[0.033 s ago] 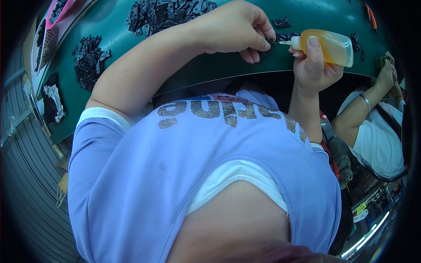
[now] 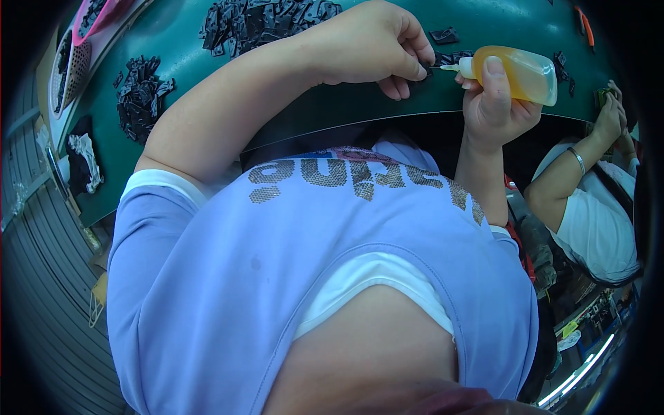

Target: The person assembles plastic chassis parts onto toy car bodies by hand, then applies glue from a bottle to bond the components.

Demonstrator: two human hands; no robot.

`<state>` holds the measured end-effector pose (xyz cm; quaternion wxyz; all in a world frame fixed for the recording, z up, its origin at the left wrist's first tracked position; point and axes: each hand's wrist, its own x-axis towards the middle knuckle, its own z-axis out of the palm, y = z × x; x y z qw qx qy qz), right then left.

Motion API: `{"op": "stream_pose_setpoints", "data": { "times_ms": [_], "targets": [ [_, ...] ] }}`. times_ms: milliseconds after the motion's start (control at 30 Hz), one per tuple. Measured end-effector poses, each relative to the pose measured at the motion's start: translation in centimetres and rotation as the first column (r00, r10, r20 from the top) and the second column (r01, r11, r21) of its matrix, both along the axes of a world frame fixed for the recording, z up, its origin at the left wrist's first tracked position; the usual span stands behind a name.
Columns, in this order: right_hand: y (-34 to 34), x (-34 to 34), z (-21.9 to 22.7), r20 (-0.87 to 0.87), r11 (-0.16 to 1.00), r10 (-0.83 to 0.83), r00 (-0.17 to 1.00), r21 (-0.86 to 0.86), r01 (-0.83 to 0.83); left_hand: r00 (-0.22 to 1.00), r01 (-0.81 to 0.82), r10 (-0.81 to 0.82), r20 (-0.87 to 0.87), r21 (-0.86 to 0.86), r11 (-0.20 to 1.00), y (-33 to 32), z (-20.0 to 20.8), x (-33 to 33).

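At the counter's (image 2: 332, 111) near edge, left hand (image 2: 373, 45) pinches a small black piece (image 2: 423, 69); right hand (image 2: 494, 104) grips a soft, probably light glue bottle (image 2: 522, 72) mid-body.

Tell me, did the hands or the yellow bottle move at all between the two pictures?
Nothing visibly changed. The right hand holds the yellow squeeze bottle with its nozzle pointing at the small black piece pinched in the left hand, just as before. The black piles on the green table and the co-worker's arm on the right sit where they were.
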<state>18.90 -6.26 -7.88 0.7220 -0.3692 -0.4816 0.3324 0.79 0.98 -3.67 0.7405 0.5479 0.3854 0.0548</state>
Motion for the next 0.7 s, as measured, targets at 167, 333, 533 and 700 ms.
{"op": "stream_pose_setpoints", "data": {
  "times_ms": [167, 333, 533, 700],
  "targets": [
    [0.1, -0.1, -0.1, 0.071, 0.999, -0.030, 0.997, 0.017, 0.029, 1.000, -0.011, 0.011, -0.006, -0.006, 1.000, 0.0, 0.1, 0.0],
    [0.4, 0.6, -0.2, 0.046, 0.998, -0.054, 0.997, 0.034, 0.052, 1.000, -0.023, 0.023, 0.003, 0.001, 1.000, 0.1, 0.0, -0.1],
    [-0.3, 0.5, -0.1, -0.124, 0.998, 0.029, 0.992, -0.045, -0.035, 0.996, -0.093, 0.094, 0.003, -0.064, 0.994, 0.2, 0.0, 0.1],
    [-0.5, 0.8, -0.3, 0.018, 0.996, 0.089, 0.996, -0.022, -0.089, 0.995, -0.096, 0.096, 0.000, -0.037, 0.995, 0.0, 0.1, 0.2]
  ]
}}
